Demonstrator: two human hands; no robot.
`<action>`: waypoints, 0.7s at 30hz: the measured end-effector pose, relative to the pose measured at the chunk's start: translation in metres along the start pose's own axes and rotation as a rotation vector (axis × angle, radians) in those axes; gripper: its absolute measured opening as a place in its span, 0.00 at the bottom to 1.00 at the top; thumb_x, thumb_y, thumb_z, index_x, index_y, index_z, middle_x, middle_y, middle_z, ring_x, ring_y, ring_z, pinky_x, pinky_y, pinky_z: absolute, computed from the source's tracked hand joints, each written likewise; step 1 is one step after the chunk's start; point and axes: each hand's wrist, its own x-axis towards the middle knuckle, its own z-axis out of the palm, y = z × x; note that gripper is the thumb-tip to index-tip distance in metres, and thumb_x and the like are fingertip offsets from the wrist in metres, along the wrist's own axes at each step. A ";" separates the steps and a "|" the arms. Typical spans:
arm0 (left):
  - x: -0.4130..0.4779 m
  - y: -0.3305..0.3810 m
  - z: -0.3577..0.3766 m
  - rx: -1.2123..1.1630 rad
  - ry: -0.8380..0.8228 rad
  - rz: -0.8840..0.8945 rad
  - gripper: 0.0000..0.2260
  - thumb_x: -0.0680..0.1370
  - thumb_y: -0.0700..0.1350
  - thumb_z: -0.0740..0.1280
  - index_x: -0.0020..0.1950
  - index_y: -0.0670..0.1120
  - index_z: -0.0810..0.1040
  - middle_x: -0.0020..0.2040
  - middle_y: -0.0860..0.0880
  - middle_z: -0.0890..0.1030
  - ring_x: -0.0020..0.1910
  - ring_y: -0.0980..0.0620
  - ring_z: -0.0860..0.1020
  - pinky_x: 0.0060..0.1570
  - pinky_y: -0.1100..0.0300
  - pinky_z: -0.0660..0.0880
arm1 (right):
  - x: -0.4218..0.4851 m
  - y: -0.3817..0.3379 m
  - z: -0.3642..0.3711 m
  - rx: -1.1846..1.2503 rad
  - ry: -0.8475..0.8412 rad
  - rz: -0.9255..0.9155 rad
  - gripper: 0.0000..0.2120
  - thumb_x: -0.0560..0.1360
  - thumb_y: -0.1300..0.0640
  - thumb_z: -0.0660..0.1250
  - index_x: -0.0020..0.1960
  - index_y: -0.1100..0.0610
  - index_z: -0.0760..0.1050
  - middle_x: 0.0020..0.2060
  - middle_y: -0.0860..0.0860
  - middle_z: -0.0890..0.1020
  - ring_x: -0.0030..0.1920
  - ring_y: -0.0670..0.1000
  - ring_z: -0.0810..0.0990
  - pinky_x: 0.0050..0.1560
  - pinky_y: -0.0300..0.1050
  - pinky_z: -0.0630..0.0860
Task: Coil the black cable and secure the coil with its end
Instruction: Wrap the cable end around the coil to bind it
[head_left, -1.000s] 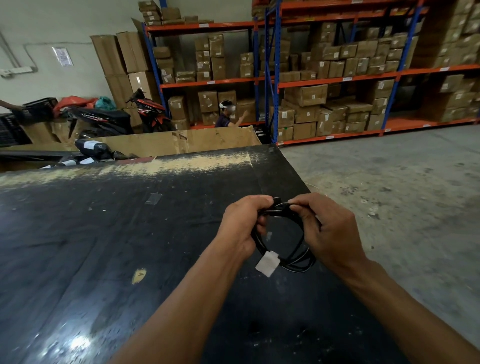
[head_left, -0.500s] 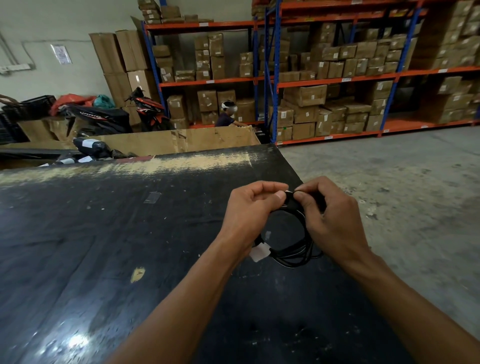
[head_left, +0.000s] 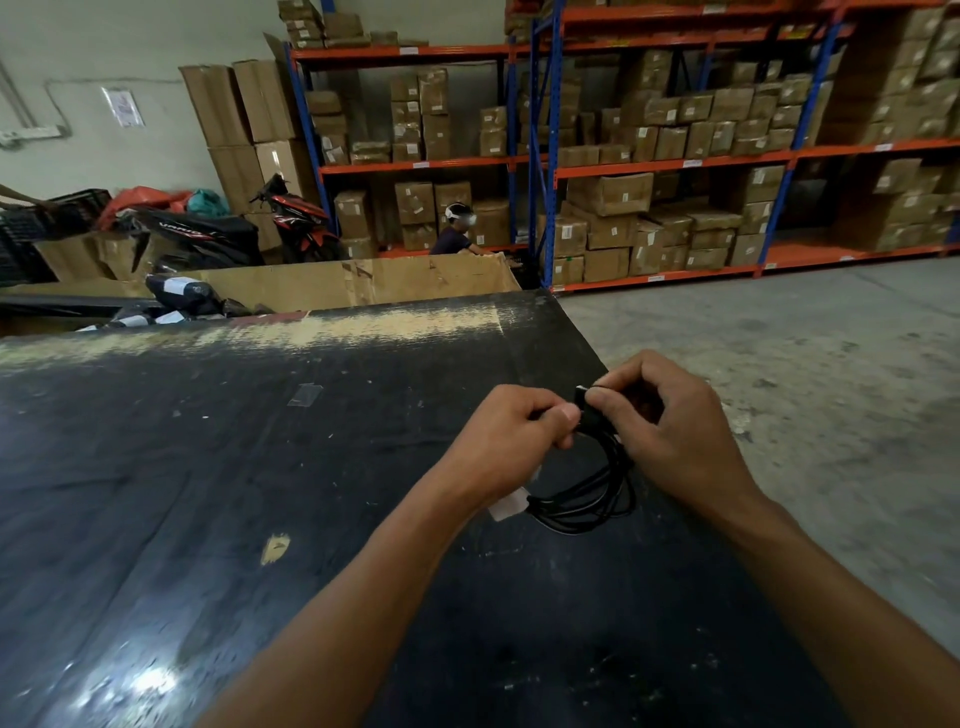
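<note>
The black cable hangs as a small coil of several loops above the right part of the black table. My left hand pinches the coil's top from the left. My right hand grips the same top from the right, thumb and forefinger closed on the cable's black end. A white tag sticks out of the coil's lower left, just under my left wrist. The upper part of the coil is hidden between my fingers.
The table's right edge runs close by my right hand, with grey concrete floor beyond. Cardboard sheets and wrapped parcels lie behind the table. Shelving racks of boxes, parked motorbikes and a seated person stand farther back.
Both hands have lifted the coil and shifted it slightly right. The loops hang lower and narrower under my fingers, and my right fingers have closed further on the cable's end.
</note>
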 end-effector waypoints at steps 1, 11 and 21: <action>0.000 0.000 0.000 0.024 -0.008 0.009 0.15 0.81 0.47 0.63 0.34 0.49 0.77 0.19 0.58 0.68 0.20 0.62 0.64 0.24 0.68 0.63 | 0.002 0.000 -0.003 0.065 -0.051 0.060 0.04 0.73 0.61 0.72 0.46 0.55 0.79 0.37 0.49 0.82 0.37 0.44 0.81 0.38 0.34 0.77; 0.002 -0.005 0.008 -0.234 -0.002 0.026 0.20 0.84 0.51 0.57 0.40 0.42 0.80 0.28 0.52 0.72 0.26 0.58 0.67 0.29 0.62 0.65 | 0.004 0.003 0.000 0.191 -0.004 0.151 0.06 0.75 0.61 0.70 0.40 0.56 0.83 0.33 0.50 0.85 0.35 0.47 0.83 0.37 0.38 0.80; -0.001 -0.008 0.013 -0.200 0.132 0.005 0.19 0.84 0.54 0.54 0.39 0.47 0.74 0.28 0.55 0.67 0.27 0.57 0.64 0.31 0.56 0.62 | 0.002 0.009 0.014 0.236 0.060 0.286 0.18 0.76 0.47 0.68 0.37 0.61 0.81 0.34 0.63 0.83 0.32 0.58 0.78 0.38 0.60 0.78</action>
